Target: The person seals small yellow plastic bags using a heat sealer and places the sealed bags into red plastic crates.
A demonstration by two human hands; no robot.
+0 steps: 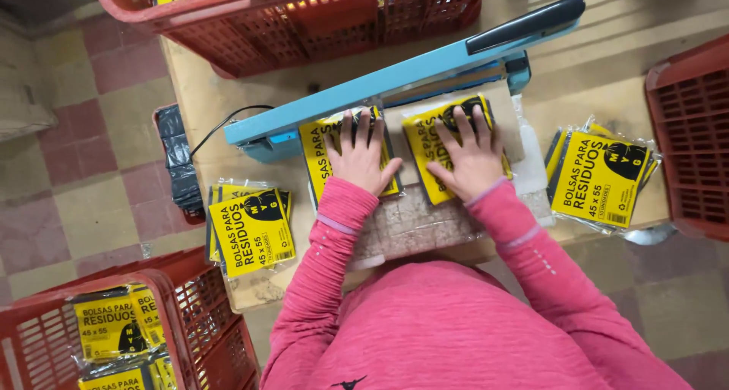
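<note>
Pink sleeve (456,322) | left hand (361,158), right hand (472,158): flat, open on yellow-labelled packets (425,143) | blue sealer (395,78) above

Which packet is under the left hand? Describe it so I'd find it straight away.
Start at the long blue heat sealer lying across the table. Two yellow-and-black packets sit side by side at its front edge. The left hand lies flat on the left packet, nearer the sealer's cabled end; the right hand covers the other.

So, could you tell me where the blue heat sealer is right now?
In the head view, the blue heat sealer lies slantwise across the table, just beyond both hands, below the top red basket.
</note>
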